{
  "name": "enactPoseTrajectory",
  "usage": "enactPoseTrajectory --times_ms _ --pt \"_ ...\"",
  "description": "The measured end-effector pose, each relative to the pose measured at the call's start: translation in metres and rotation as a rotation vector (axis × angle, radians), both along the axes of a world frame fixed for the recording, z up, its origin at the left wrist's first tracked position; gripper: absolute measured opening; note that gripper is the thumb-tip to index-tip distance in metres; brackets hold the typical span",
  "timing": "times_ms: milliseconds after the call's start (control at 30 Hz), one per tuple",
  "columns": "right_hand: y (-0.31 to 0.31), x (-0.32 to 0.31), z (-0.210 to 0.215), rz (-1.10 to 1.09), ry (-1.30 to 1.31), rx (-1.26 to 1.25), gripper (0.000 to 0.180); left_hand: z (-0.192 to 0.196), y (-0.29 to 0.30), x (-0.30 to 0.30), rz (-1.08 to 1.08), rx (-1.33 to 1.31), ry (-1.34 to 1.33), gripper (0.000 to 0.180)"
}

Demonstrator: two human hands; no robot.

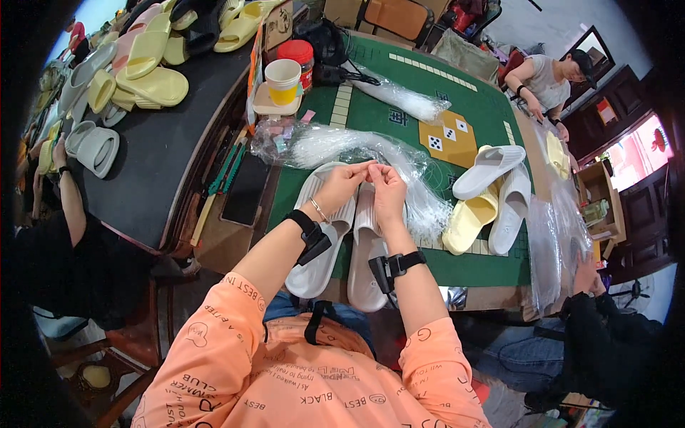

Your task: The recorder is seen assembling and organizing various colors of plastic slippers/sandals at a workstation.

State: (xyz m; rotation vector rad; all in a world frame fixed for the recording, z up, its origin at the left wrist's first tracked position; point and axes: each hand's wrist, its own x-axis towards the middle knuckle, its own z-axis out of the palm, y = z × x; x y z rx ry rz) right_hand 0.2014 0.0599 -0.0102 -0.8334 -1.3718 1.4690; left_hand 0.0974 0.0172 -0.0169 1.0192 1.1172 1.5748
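My left hand (338, 191) and my right hand (389, 194) meet fingertip to fingertip, both pinched closed. Whatever sits between the fingertips is too small to make out. Below them, a pair of grey slippers lies side by side at the table's near edge, toes pointing away: the left slipper (312, 267) and the right slipper (366, 274). My hands partly cover their straps. Just beyond my fingers spreads a bundle of thin clear plastic strands (321, 145), partly in a clear bag, with loose ends (428, 210) fanning out to the right.
Grey slippers (508, 210) and a yellow slipper (467, 221) are stacked right on the green tabletop (371, 60). A paper cup (283, 80) and red-lidded jar (296, 53) stand far left. Many slippers (153, 85) cover the dark left table. Co-workers sit left and right, near clear bags (546, 242).
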Motion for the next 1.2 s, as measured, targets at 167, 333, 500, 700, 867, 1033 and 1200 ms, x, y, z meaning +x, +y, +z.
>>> enactPoseTrajectory --times_ms 167,333,500,700,867,1033,1200 --pt "-0.002 0.000 0.000 -0.024 0.019 -0.005 0.018 0.003 -0.003 0.000 -0.010 -0.018 0.031 0.028" --pt "-0.003 0.000 0.003 -0.037 -0.135 -0.013 0.018 0.001 -0.002 -0.001 0.030 0.023 0.159 0.029" --pt "-0.006 0.001 0.005 -0.036 -0.094 -0.002 0.017 0.006 -0.005 -0.001 0.014 -0.071 -0.046 0.023" --pt "-0.007 -0.002 0.009 -0.042 -0.095 0.013 0.017 0.001 -0.005 -0.004 0.051 -0.043 -0.088 0.018" --pt "-0.004 -0.002 0.005 -0.074 -0.175 0.205 0.016 0.004 -0.006 -0.007 0.080 -0.017 -0.291 0.016" --pt "-0.009 -0.001 0.011 -0.051 -0.172 0.122 0.014 0.004 -0.007 -0.009 0.086 -0.037 -0.363 0.016" --pt "-0.009 0.001 0.011 -0.028 -0.154 0.116 0.013 0.005 -0.006 -0.008 0.108 -0.043 -0.387 0.016"
